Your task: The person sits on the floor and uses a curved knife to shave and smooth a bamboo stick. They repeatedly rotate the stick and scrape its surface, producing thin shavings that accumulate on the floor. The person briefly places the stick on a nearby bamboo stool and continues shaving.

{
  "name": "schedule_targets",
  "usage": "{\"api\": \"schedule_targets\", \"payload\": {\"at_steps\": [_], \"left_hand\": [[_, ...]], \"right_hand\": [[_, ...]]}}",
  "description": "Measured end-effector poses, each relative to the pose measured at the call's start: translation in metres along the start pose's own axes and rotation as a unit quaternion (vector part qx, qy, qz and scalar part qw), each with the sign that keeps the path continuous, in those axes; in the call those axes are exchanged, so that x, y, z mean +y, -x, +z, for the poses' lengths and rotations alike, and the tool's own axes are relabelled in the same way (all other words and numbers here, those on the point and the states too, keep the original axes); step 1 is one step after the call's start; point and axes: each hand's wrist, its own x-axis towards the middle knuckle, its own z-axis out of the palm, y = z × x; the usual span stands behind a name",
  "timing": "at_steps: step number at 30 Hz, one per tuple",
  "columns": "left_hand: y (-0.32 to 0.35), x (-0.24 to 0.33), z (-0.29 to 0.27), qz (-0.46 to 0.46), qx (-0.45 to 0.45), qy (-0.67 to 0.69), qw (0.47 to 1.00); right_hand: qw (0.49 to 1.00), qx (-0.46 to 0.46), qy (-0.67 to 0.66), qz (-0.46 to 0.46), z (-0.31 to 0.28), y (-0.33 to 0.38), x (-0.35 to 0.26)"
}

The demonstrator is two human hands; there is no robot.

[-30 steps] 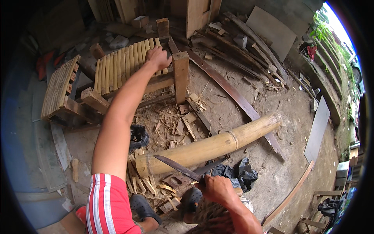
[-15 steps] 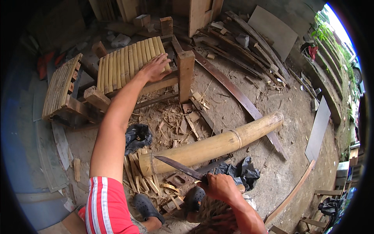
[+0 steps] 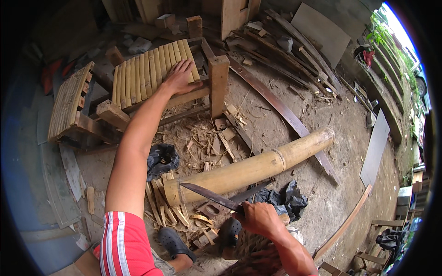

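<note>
My left hand lies with fingers stretched out on the right-hand bamboo slats, which are laid side by side on a wooden frame. In my right fist is the handle of a machete. Its dark blade points left, in front of the near end of a thick bamboo pole; whether the two touch I cannot tell. The pole lies slantwise on the ground, its far end to the right. Below the blade is a brown, rusty-looking tool with an oval opening.
Split bamboo pieces and shavings litter the ground near my shoes. Black plastic bags lie on both sides of the pole. A long brown plank runs beneath it. Another slatted piece stands at left; scrap wood is heaped behind.
My left hand has shifted slightly left over the slats, its fingers still stretched out. My right hand and the machete stay almost where they were.
</note>
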Motion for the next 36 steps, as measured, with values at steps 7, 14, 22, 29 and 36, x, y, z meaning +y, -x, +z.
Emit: {"api": "schedule_targets", "payload": {"at_steps": [7,14,22,29,36], "left_hand": [[-0.001,-0.001,0.003,0.006,0.002,-0.004,1.000],[-0.003,-0.002,0.005,0.010,0.003,0.020,1.000],[-0.007,-0.006,0.009,-0.011,0.021,0.060,0.998],[-0.020,-0.004,0.006,-0.162,0.002,0.109,0.981],[-0.022,0.022,-0.018,-0.180,-0.049,0.083,0.979]], "right_hand": [[1.000,0.000,-0.002,-0.002,0.000,0.002,0.002],[1.000,0.005,-0.001,-0.007,0.001,0.004,0.006],[1.000,0.002,-0.004,-0.004,0.001,0.005,0.006],[1.000,0.004,0.001,-0.005,0.001,0.005,0.004],[1.000,0.010,-0.001,-0.012,0.001,0.008,0.001]]}}
